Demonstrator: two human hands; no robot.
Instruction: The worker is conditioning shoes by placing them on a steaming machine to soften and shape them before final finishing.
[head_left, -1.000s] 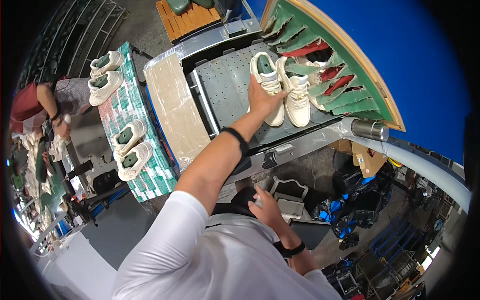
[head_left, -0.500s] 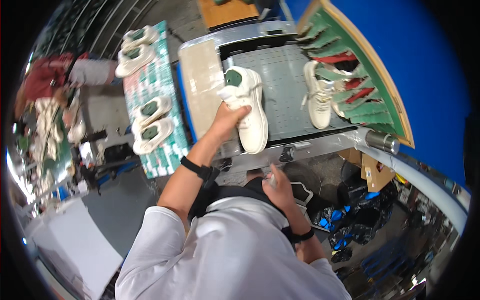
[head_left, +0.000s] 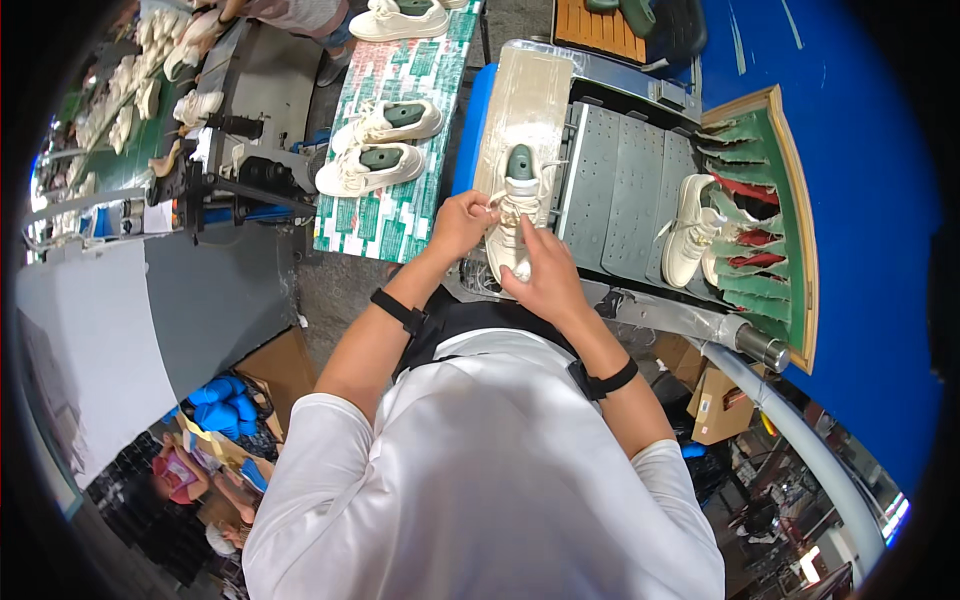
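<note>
Cream lace-up sneaker [head_left: 503, 240], pointing towards me.
My left hand [head_left: 461, 226] bunched at laces [head_left: 512, 207], pinch unclear; right hand [head_left: 549, 276] spread over front.

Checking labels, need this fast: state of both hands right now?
Left hand: curled beside the laces of the cream low-top shoe; whether it pinches one cannot be told.
Right hand: open, at that shoe's front half.

Smooth matt sneaker [head_left: 518, 208], shiny metal cylinder [head_left: 765, 348], frayed cloth strips [head_left: 757, 239]
</note>
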